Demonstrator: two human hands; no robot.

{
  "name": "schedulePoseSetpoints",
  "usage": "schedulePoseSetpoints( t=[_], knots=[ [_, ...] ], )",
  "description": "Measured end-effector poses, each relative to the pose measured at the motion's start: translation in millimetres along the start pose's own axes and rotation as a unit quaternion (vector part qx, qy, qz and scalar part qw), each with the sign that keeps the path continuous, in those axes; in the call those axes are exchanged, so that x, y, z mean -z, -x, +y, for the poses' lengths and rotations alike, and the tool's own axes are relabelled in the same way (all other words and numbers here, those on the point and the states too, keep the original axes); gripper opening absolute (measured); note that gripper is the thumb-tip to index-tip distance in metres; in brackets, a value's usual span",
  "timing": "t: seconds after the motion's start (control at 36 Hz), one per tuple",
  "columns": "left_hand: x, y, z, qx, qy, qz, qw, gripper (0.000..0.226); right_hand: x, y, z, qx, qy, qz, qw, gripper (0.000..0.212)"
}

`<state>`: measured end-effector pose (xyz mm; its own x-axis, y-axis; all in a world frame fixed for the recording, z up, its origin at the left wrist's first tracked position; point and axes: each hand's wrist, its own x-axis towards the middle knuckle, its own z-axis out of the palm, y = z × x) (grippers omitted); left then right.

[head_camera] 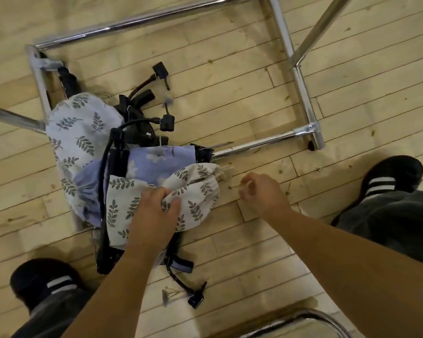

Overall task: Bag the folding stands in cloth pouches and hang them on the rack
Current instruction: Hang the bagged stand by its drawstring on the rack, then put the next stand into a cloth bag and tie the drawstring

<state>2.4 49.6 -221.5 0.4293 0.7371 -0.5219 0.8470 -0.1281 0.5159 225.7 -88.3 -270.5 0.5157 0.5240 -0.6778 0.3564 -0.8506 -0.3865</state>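
Note:
A cream leaf-print cloth pouch (195, 189) lies on top of a heap on the wooden floor. My left hand (154, 211) grips its fabric near the gathered mouth. Just to the right of the pouch's mouth, my right hand (261, 191) pinches the thin drawstring (244, 182). Under the pouch are a lilac pouch (156, 162), a second leaf-print pouch (78, 125) further left, and several black folding stands (137, 113) with clips and cables, partly hidden. The chrome rack (300, 93) base frames the heap.
My two feet in black socks with white stripes stand at the lower left (44, 281) and at the right (388, 176). A chrome tube (313, 318) curves at the bottom right. A loose black clip (195, 298) lies near the front.

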Motion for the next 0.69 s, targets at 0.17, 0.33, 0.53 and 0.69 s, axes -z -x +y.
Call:
schedulePoseSetpoints(
  t=[0.17,0.33,0.53,0.69],
  knots=[
    [-2.4,0.7,3.1,0.039,0.045,0.003,0.998,0.015,-16.4,-12.9,-12.2,0.038,0.052,0.012,0.998,0.019],
    [-2.7,-1.0,5.7,0.061,0.073,-0.005,0.995,0.010,-20.4,-15.0,-12.7,0.046,0.087,0.005,0.995,0.006],
    [-0.3,3.3,9.5,0.061,0.044,-0.014,0.997,0.014,-13.5,-4.6,-17.6,0.006,0.057,-0.006,0.998,0.018],
    [24.0,29.9,35.4,0.020,-0.003,-0.012,1.000,0.025,25.5,52.0,-42.3,-0.041,-0.077,-0.005,0.996,0.014]
  ],
)
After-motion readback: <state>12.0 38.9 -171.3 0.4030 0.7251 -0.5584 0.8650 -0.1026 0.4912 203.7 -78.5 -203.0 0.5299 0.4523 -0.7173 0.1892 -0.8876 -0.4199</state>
